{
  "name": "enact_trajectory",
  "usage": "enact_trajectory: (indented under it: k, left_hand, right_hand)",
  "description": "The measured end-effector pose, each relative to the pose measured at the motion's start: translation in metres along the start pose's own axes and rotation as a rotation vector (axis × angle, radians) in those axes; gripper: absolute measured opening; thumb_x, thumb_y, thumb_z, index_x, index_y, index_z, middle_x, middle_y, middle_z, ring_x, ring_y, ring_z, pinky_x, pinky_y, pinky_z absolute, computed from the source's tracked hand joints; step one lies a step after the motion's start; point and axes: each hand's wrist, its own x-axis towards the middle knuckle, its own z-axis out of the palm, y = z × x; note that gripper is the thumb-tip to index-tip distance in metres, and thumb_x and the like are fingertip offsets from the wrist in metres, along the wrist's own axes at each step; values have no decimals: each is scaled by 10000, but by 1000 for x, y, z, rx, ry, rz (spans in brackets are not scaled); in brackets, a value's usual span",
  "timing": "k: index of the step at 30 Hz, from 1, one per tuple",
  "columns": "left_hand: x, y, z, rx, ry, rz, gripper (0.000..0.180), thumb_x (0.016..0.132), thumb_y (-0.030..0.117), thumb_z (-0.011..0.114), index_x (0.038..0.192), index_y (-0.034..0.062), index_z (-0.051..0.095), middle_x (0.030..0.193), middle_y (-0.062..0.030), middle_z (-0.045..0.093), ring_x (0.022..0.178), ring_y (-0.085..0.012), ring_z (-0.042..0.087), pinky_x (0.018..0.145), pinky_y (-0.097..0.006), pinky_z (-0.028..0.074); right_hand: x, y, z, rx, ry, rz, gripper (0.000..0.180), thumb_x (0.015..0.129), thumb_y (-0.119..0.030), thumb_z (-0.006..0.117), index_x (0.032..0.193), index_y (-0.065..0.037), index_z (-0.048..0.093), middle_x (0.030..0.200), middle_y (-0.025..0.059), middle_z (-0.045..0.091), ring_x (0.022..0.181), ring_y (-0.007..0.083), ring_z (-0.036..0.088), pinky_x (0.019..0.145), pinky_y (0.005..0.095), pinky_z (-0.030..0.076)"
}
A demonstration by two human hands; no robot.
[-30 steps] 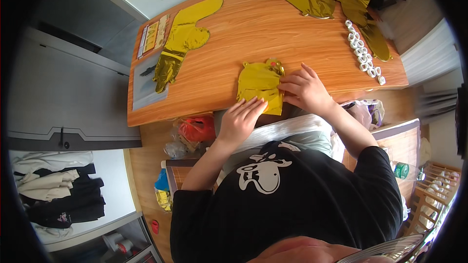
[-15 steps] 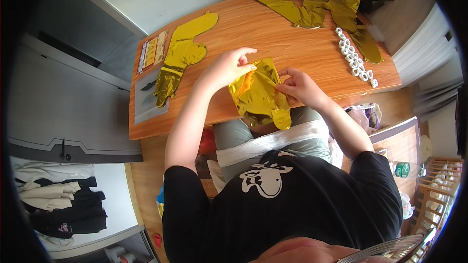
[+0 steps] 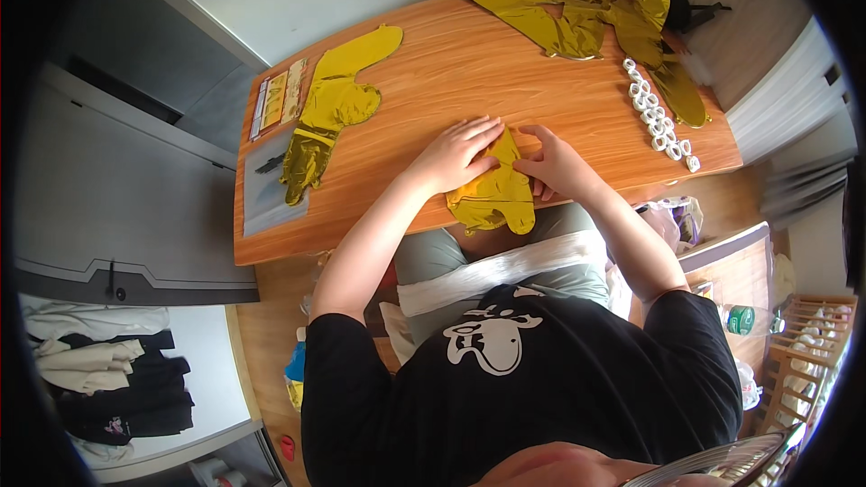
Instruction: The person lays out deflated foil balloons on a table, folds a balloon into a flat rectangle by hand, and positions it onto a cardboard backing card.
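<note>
A flat gold foil balloon (image 3: 502, 200), uninflated and creased, lies at the table's near edge, its lower end hanging over my lap. My left hand (image 3: 460, 155) rests on its upper left part, open, with the fingers stretched out together and pressing on the foil. On its right side is my right hand (image 3: 561, 165). The thumb tip touches the foil while the index finger stands apart from it; the other fingers are bent and partly hidden.
Another flat gold balloon (image 3: 338, 101) lies at left, beside a printed card (image 3: 278, 99) and a clear plastic sheet (image 3: 266, 194). More gold foil (image 3: 577, 27) spreads along the far right edge, near several small white rolls (image 3: 651, 108). A wooden table (image 3: 433, 63) carries all these.
The gold balloon has come down flatter against the table edge. My left hand moved right and nearer, from gripping its top to lying on it. My right hand's finger and thumb have parted.
</note>
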Motion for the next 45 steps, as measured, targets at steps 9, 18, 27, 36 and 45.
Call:
enact_trajectory:
  k: [9,18,27,36,45]
  left_hand:
    - [0,-14,6,-83,4,24,527,1028,284,584,1491,44,504,1563,-161,473,1475,-326,411,1216,-475,324]
    - [-1,-7,7,-67,44,-6,488,1045,293,557,1455,29,534,1522,-168,517,1440,-332,453,1205,-480,340]
    - [-1,-6,6,-31,35,2,467,1038,293,565,1426,32,555,1506,-174,530,1437,-349,450,1203,-494,345]
    - [-1,-5,6,-31,49,18,449,1013,304,598,1351,8,598,1475,-179,555,1417,-350,472,1194,-495,357]
    - [-2,-4,5,-67,32,-29,440,1020,296,597,1385,51,594,1504,-148,539,1450,-332,439,1214,-501,328]
  right_hand:
    - [29,25,-23,-481,128,-559,384,937,-156,672,1307,-64,625,880,138,709,764,267,719,676,346,586]
    - [62,17,-33,-913,140,-1234,247,852,-158,722,1092,-103,739,1067,58,689,1000,266,662,858,401,542]
    - [82,10,-32,-981,-25,-1359,153,882,-183,656,1005,-96,689,1060,57,676,1015,254,653,856,385,539]
    - [79,1,-25,-1042,-55,-1261,239,849,-173,691,1073,-91,678,1109,80,678,1037,270,663,880,403,543]
    - [54,9,-9,-613,-17,-891,249,784,37,694,1013,-54,657,1045,127,667,982,379,659,859,431,557]
